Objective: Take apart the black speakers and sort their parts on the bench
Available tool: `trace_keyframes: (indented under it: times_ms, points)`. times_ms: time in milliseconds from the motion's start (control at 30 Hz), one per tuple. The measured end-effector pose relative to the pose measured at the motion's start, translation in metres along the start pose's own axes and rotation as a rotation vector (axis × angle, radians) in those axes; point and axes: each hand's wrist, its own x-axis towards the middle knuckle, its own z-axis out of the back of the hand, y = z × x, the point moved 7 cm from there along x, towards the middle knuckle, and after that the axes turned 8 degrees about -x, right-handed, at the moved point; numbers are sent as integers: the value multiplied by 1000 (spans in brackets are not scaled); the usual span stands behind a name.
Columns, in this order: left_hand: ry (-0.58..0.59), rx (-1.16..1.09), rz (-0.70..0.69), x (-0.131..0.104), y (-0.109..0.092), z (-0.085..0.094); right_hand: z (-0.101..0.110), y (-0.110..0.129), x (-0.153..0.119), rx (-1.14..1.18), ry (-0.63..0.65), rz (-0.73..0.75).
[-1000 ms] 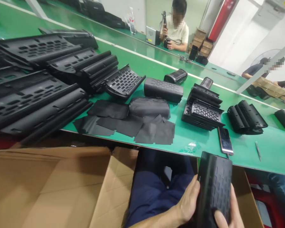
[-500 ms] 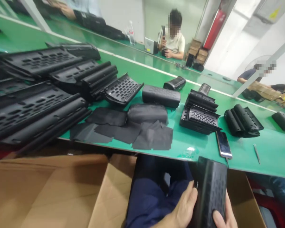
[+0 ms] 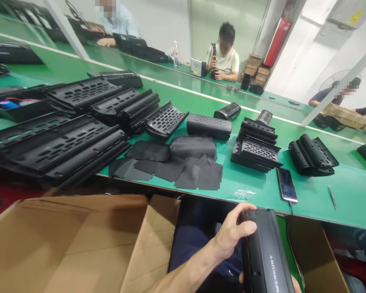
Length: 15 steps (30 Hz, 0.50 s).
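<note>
A black casing with white MERKURY lettering (image 3: 266, 252) is held over my lap, below the table's front edge. My left hand (image 3: 236, 230) grips its upper left end, thumb on top and fingers round the far end. Of my right hand (image 3: 296, 285), only a little shows at the casing's lower right side, against it; the rest is hidden beneath or out of frame. Thin black sheets (image 3: 198, 173) lie on the green table beside a dark rounded piece (image 3: 193, 147). Perforated black shells (image 3: 258, 150) are stacked to their right.
Long black shells (image 3: 64, 142) pile up at the left. A phone (image 3: 287, 185) with a cable and tweezers (image 3: 332, 198) lie at the right. Open cardboard boxes (image 3: 103, 240) stand below the table edge. Other people sit across the table.
The casing has turned so its lettered side shows instead of the slotted one. My left hand has moved up from its side to its upper end. The view has shifted slightly left.
</note>
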Motion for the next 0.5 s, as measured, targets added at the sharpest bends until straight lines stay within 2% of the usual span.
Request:
trace_keyframes:
  times_ms: [67,133,267,333,433,500]
  points:
    - [-38,7,-40,-3,-4,2,2,-3,-8,15,-26,-27]
    - [-89,96,-118,-4,-17,3,7,-5,-13,29,-67,-36]
    - [-238,566,-316,-3,-61,-5,17,-6,-16,37,-179,-13]
    - [-277,686,-338,-1,-70,-10,12,-8,-14,64,-168,-3]
    - [-273,484,-282,2,-57,-6,-3,-12,-8,189,-88,5]
    - [-164,267,-180,2,-35,-6,-7,-14,-4,251,-67,17]
